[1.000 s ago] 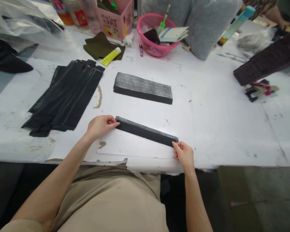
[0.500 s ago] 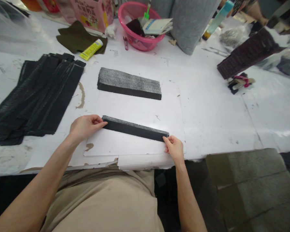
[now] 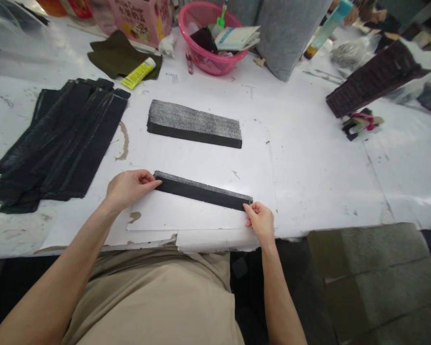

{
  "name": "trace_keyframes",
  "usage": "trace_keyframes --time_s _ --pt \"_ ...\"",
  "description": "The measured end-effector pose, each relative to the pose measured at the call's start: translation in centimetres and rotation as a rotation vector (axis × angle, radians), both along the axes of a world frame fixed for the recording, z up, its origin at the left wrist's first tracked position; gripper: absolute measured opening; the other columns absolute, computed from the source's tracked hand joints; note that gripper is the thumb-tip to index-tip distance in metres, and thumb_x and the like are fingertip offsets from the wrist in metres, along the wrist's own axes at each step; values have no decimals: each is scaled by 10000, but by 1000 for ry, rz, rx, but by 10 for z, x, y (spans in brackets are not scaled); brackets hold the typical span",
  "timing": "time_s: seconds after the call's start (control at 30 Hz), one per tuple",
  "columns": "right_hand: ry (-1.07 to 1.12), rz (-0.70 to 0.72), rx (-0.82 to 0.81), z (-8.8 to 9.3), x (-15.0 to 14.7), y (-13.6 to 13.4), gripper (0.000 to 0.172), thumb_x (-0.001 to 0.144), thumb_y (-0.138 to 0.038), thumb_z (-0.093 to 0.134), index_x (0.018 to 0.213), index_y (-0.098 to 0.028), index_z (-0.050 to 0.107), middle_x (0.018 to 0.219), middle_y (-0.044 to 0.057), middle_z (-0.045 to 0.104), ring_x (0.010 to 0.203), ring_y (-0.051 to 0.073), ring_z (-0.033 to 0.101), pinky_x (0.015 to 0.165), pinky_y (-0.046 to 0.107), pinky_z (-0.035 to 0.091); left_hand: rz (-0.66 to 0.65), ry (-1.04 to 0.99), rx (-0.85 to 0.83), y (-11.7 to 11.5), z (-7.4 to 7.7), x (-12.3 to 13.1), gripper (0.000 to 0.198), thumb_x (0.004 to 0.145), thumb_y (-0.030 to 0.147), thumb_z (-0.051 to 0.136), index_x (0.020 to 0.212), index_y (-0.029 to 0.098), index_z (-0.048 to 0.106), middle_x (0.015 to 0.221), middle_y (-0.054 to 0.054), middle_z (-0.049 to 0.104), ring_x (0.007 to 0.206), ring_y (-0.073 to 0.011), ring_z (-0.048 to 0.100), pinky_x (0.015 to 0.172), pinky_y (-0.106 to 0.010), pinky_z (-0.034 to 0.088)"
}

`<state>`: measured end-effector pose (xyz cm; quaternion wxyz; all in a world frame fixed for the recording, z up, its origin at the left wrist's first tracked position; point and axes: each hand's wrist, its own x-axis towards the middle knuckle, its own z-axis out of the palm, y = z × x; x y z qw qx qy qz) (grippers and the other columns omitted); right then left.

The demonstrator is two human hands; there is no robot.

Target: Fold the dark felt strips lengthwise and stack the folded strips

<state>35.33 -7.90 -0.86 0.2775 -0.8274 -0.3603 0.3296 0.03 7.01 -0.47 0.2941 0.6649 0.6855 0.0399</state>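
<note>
A narrow black fabric strip (image 3: pixel 203 192) with a grey fuzzy upper edge stretches between my two hands, just above or on a white sheet. My left hand (image 3: pixel 132 188) pinches its left end between thumb and fingers. At the strip's right end, my right hand (image 3: pixel 260 218) grips the corner the same way. Behind it lies a stack of similar strips (image 3: pixel 196 120), grey and fuzzy on top with a black front edge. To the left, several long black fabric pieces (image 3: pixel 64 143) lie in an overlapping pile.
Toward the back stand a pink basin (image 3: pixel 215 62) with small items and a pink carton (image 3: pixel 141 21). A yellow tube (image 3: pixel 138 73) rests on dark green fabric (image 3: pixel 107 55). On the right are a dark ribbed bundle (image 3: pixel 375 79) and clips (image 3: pixel 362 123). Olive-grey panels (image 3: pixel 384 282) sit below the table edge.
The view has shifted slightly, so everything appears a little to the right. Both hands keep their pinch on the strip, which looks unchanged.
</note>
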Motion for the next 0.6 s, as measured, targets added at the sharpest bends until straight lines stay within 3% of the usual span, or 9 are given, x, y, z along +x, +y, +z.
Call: trace_keyframes --time_s 0.6 --pt "-44 40 -22 1 1 -1 424 758 -622 586 635 -221 524 430 -55 545 377 138 535 457 232 383 -5 -7 -8 -1 4 2 375 726 599 571 778 241 668 681 22 676 663 -178 613 558 -268 347"
